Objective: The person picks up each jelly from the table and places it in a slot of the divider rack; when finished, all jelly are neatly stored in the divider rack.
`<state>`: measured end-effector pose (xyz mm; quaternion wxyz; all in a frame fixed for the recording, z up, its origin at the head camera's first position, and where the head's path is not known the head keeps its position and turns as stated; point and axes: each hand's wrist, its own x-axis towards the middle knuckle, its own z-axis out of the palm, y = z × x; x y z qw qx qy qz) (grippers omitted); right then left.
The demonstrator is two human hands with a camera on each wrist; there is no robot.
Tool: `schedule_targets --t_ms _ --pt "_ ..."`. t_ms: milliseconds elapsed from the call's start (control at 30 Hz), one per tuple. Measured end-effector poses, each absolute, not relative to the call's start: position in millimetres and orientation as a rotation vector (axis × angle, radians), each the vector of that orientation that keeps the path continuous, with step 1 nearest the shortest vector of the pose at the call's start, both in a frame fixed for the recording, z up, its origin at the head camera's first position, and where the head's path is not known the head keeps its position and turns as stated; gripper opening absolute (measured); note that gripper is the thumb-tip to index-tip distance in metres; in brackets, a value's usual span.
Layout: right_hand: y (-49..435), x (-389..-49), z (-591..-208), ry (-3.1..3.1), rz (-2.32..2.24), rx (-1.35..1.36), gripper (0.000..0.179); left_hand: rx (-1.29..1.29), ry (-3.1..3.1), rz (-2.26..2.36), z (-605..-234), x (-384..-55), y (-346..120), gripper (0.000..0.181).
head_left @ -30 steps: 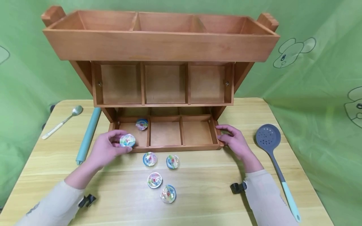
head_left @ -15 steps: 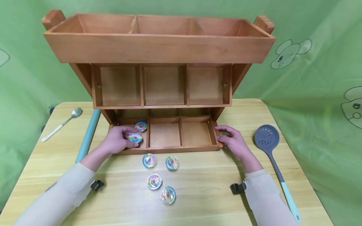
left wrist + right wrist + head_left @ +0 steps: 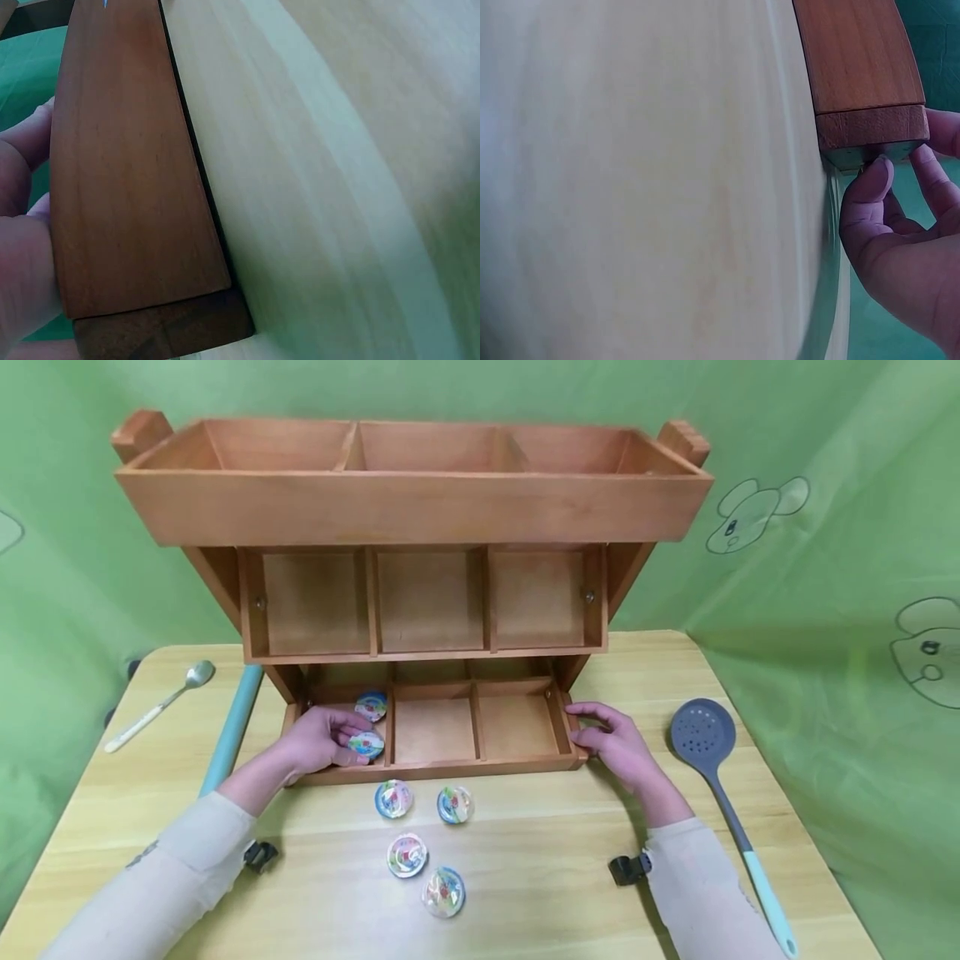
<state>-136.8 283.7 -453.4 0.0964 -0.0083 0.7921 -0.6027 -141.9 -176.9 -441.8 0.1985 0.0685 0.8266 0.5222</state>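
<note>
My left hand [image 3: 313, 743] holds a small round jelly cup [image 3: 366, 744] with a printed lid, low in the left compartment of the rack's bottom tray [image 3: 442, 769]. Just behind it lies another jelly cup [image 3: 371, 706], in the same compartment. In the left wrist view the tray's front board [image 3: 131, 165] hides the cup and part of the fingers. At the tray's right end my right hand [image 3: 618, 745] touches the side with bent, relaxed fingers; in the right wrist view its thumb [image 3: 875, 180] rests against the end piece [image 3: 874, 124].
Several jelly cups [image 3: 407, 855] lie on the wooden table in front of the rack. A spoon [image 3: 161, 706] and a teal roll [image 3: 232, 727] are on the left, a slotted skimmer [image 3: 702, 732] on the right. The middle tray [image 3: 427, 656] and top tray [image 3: 412, 510] overhang the bottom one.
My left hand has moved right and into the left compartment with its jelly cup, ending beside the other cup. The right hand stays at the tray's end. The head view has tilted up slightly.
</note>
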Motion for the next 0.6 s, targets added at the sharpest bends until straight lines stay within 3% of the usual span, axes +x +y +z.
schedule_targets --t_ms 600 --pt "284.4 -135.6 -455.4 2.283 -1.884 -0.028 0.046 0.250 2.205 1.469 -440.1 -142.0 -176.4 0.042"
